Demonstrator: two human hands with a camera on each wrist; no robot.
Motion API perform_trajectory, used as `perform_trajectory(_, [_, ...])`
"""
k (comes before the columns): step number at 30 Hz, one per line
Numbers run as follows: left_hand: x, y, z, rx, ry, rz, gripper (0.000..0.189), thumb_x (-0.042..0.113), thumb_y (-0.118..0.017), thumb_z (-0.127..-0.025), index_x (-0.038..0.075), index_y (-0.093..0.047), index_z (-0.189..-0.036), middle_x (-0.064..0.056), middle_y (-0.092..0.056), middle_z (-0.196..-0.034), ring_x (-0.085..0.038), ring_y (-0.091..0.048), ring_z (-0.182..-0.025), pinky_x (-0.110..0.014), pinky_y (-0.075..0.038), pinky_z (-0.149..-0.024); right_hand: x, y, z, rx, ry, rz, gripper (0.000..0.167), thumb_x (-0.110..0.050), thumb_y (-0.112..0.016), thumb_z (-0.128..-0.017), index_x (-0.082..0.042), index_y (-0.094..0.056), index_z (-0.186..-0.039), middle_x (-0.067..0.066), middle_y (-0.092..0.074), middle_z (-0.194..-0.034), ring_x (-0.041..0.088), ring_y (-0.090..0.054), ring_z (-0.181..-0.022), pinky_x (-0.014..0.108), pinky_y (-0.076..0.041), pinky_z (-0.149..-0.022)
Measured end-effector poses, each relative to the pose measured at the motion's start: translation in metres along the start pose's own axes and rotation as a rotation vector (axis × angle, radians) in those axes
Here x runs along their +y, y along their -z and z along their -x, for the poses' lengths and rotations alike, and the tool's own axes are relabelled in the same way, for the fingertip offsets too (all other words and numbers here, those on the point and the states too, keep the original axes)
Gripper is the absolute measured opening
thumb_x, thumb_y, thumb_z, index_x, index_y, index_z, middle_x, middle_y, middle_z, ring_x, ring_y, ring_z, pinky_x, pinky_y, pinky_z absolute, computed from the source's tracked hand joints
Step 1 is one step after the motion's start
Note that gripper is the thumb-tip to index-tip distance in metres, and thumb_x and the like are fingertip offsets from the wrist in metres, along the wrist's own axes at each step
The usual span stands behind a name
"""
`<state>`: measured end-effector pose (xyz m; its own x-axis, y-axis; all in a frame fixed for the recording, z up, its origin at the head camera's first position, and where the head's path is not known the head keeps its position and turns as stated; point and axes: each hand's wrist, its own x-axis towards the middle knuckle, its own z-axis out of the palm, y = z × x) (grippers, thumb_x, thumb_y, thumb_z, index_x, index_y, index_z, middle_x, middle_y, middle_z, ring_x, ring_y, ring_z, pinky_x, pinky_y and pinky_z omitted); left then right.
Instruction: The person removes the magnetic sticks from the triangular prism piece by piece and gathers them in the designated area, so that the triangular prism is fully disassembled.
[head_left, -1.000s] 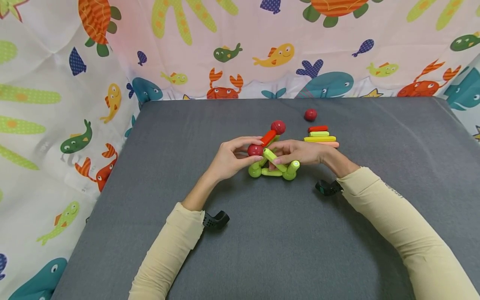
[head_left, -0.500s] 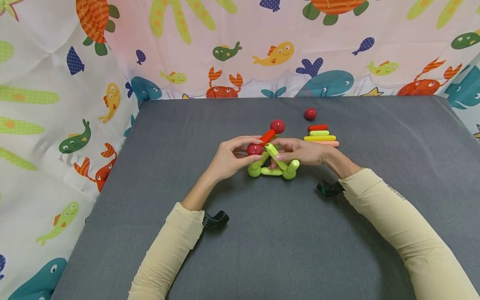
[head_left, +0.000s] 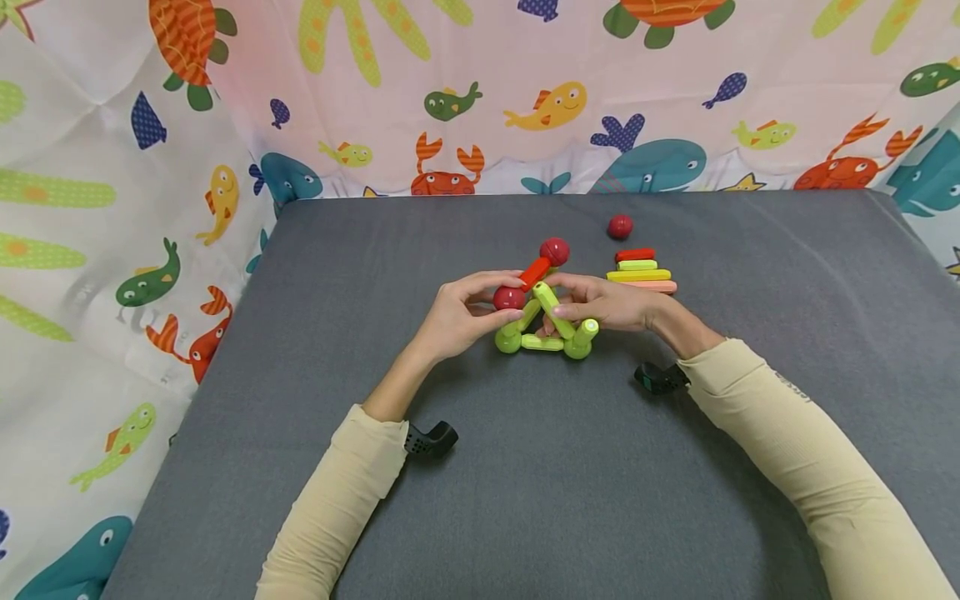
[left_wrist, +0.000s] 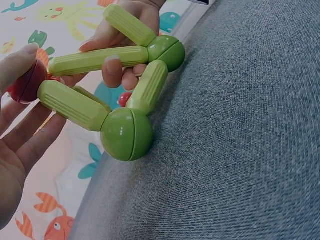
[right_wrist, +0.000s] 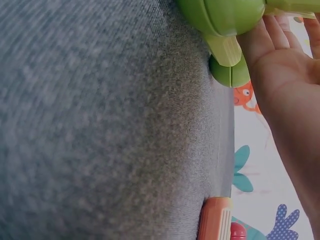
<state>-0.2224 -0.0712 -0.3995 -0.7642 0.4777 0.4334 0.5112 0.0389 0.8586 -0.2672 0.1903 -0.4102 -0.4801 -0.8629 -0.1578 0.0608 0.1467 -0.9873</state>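
In the head view, a construction of lime-green rods and green balls stands on the grey cloth. My left hand (head_left: 461, 312) pinches a red ball (head_left: 508, 298) at its top between thumb and fingers. From that ball a red rod (head_left: 536, 273) runs back to a second red ball (head_left: 555, 251). My right hand (head_left: 611, 302) grips a slanting lime-green rod (head_left: 557, 313), whose lower end meets a green ball (head_left: 578, 346). Its upper end is beside the held red ball, apart from it. Another green ball (left_wrist: 127, 135) sits at the near corner in the left wrist view.
Behind the right hand lie a red rod (head_left: 635, 253), a lime-green rod (head_left: 637, 265), a yellow rod (head_left: 637, 275) and an orange rod (head_left: 651, 287). A loose red ball (head_left: 619, 226) rests beyond them. A sea-animal printed curtain (head_left: 510, 158) borders the table.
The upper end of the slanting lime-green rod has swung up and to the right with my right fingers, so it stands steeper. My left hand has stayed on the red ball.
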Motion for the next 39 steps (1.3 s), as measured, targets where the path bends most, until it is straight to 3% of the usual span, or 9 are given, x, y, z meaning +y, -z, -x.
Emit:
perform_trajectory(2, [-0.0092, 0.0002, 0.0001, 0.001, -0.008, -0.003, 0.035, -0.001, -0.074, -0.081, 0.000, -0.065, -0.115, -0.009, -0.060, -0.125, -0.018, -0.062, -0.102, -0.037, -0.052, -0.084, 0.0008, -0.0003, 0.0002, 0.003, 0.009, -0.008, 0.045, -0.016, -0.046, -0.102, 0.001, -0.027, -0.140, 0.025, -0.060, -0.106, 0.035, -0.057, -0.109, 0.043, -0.047, -0.093])
perform_trajectory(11, [-0.0092, -0.0001, -0.0008, 0.008, -0.009, -0.004, 0.035, 0.000, -0.075, -0.081, 0.000, -0.066, -0.115, -0.011, -0.060, -0.125, -0.019, -0.061, -0.103, -0.036, -0.052, -0.084, 0.0025, -0.0028, 0.0010, 0.010, 0.004, -0.102, 0.047, -0.014, -0.042, -0.103, 0.000, -0.021, -0.143, 0.022, -0.059, -0.098, 0.039, -0.057, -0.107, 0.048, -0.045, -0.094])
perform_trajectory(30, [-0.0085, -0.0009, -0.0012, 0.008, -0.008, -0.039, 0.035, 0.000, -0.075, -0.081, 0.001, -0.066, -0.114, -0.009, -0.060, -0.125, -0.017, -0.061, -0.103, -0.033, -0.052, -0.084, 0.0060, 0.0000, 0.0051, 0.063, 0.013, -0.108, 0.050, -0.014, -0.045, -0.102, 0.001, -0.021, -0.143, 0.022, -0.058, -0.110, 0.033, -0.056, -0.112, 0.045, -0.043, -0.097])
perform_trajectory(39, [-0.0079, -0.0016, -0.0015, 0.011, 0.010, -0.039, 0.037, -0.001, -0.075, -0.079, -0.003, -0.065, -0.115, -0.015, -0.059, -0.126, -0.023, -0.060, -0.105, -0.038, -0.052, -0.085, 0.0073, -0.0001, 0.0086, 0.118, 0.056, -0.126, 0.049, -0.012, -0.048, -0.101, 0.002, -0.026, -0.142, 0.034, -0.038, -0.121, 0.037, -0.053, -0.115, 0.045, -0.044, -0.097])
